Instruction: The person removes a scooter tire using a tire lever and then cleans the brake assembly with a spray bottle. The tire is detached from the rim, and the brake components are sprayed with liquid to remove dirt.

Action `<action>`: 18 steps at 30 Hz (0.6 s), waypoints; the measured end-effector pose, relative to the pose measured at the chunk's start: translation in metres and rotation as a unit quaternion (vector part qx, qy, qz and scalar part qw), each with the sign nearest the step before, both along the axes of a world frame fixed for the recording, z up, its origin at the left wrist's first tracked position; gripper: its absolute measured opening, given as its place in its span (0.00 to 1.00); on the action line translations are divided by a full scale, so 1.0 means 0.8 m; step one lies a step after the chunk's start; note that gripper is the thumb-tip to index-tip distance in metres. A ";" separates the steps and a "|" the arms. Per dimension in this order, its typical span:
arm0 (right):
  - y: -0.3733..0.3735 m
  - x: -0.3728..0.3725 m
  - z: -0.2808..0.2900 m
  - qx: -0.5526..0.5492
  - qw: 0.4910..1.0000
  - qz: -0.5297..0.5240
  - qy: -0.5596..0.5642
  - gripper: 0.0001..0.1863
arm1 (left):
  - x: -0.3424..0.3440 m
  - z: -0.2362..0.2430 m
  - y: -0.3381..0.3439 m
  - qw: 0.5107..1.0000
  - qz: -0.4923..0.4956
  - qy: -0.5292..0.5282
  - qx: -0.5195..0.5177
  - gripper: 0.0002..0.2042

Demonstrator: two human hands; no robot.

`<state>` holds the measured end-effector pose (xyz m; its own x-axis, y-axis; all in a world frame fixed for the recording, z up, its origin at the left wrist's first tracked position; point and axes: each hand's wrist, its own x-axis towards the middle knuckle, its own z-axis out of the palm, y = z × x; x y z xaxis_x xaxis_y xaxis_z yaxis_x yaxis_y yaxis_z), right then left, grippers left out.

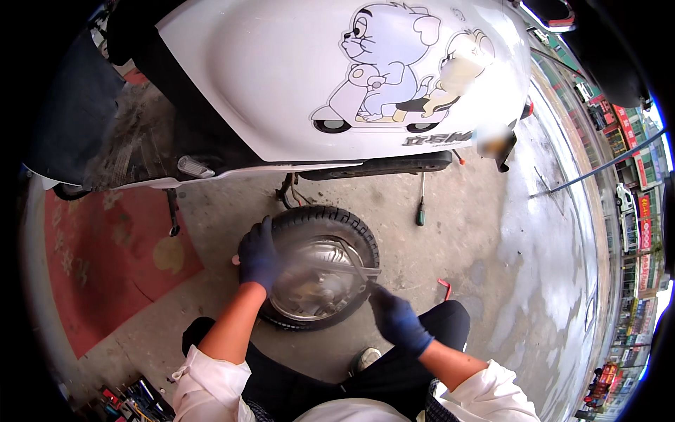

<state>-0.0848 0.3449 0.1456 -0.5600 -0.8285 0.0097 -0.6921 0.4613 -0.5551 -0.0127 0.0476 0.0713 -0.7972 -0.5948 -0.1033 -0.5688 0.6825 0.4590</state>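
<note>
A scooter wheel with a black tyre [358, 228] and a shiny metal hub [316, 292] lies flat on the ground in front of me. My left hand [259, 254], in a dark blue glove, is closed at the tyre's left side. From it a flat metal bar [351, 269] seems to reach across the hub to the right rim; motion blurs its near part. A small reddish tip [236, 260] sticks out left of this hand. My right hand [399, 320], gloved alike, is closed around a slim metal tool [363, 285] at the wheel's right edge. Its fingers hide most of the grip.
A white scooter [260, 84] with a cartoon print stands beyond the wheel, its kickstand [173, 214] down. A green-handled screwdriver [420, 212] and a red tool [444, 288] lie to the right. At left is a red mat [105, 267]; tools [133, 404] fill the lower left corner.
</note>
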 end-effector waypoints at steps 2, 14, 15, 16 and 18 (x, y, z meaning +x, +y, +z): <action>-0.012 -0.023 0.015 0.059 0.991 -0.011 -0.119 0.20 | 0.013 -0.007 0.009 0.999 0.043 -0.006 -0.006 0.51; -0.020 0.094 -0.090 -0.083 0.964 -0.194 -0.160 0.26 | 0.041 -0.006 0.077 0.988 0.142 0.051 -0.013 0.50; -0.024 0.092 -0.088 -0.078 0.962 -0.186 -0.183 0.28 | 0.042 -0.005 0.068 0.988 0.145 0.058 0.003 0.50; -0.025 0.091 -0.091 -0.030 0.968 -0.180 -0.171 0.27 | 0.043 -0.004 0.060 0.987 0.149 0.065 0.020 0.50; -0.020 0.077 -0.084 -0.112 0.975 -0.129 -0.142 0.27 | 0.052 0.004 0.041 0.990 0.134 0.016 0.037 0.50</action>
<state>-0.0235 0.3285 0.0784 -0.7566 -0.6538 -0.0110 -0.3725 0.4448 -0.8145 0.0287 0.0801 0.0749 -0.6161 -0.7767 -0.1310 -0.7084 0.4736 0.5232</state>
